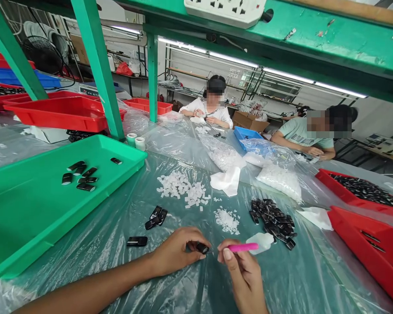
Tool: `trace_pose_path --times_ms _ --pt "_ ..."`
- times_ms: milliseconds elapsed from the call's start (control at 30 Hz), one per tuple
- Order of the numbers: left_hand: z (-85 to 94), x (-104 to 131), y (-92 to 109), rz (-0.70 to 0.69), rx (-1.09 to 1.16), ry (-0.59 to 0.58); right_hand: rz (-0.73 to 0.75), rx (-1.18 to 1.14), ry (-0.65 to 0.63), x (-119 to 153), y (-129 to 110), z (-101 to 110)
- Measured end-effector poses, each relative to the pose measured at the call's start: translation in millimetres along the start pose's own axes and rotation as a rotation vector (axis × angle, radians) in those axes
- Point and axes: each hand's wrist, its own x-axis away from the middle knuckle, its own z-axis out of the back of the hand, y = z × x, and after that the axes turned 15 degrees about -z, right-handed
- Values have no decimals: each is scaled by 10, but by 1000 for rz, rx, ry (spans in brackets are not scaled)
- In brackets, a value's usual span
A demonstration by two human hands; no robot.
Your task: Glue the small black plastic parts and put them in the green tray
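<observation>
My left hand (175,250) is closed, its thumb and fingers pinching a small black casing (202,248) with a pale end. Just to the right, my right hand (244,274) grips a slim tool with a pink handle (244,247); its tip is too small to make out, near the casing. Several black casings (156,218) lie beyond my left hand, with a single casing (137,241) by the wrist. A pile of black casings (275,220) is at the right. Small white pieces (227,220) and larger white pieces (175,184) are heaped ahead.
A green tray (36,205) with several casings stands at the left. Red trays (350,226) line the right side. Beyond the white bags (278,181), two people (212,104) work across the table. A green frame (94,65) rises over the table.
</observation>
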Motion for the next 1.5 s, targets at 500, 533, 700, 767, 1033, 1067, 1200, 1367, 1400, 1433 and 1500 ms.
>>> trace_pose_path --times_ms 500,533,700,767,1033,1067,1200,1367,1400,1433,1500 --pt "15 19 24 -10 -22 -36 74 153 -88 -12 69 20" --pt "16 18 20 -7 -16 -28 95 163 -91 -9 75 28" --pt "25 20 -3 9 -8 7 199 224 -111 0 76 59" --pt "27 21 -8 12 -3 15 235 247 -138 2 64 60" --pt "15 30 -22 29 42 25 276 205 -101 37 76 7" --pt "14 30 -25 32 48 23 284 211 -114 39 82 7" --pt "16 24 -32 35 62 17 305 235 -146 43 84 7" --pt "34 11 -11 18 31 3 347 95 -54 50 58 8" --pt "39 11 -4 18 25 -5 361 55 -11 50 47 24" --pt "44 12 2 21 25 -12 378 28 38 48 31 49" --pt "50 17 9 37 40 -27 407 30 169 38 -26 137"
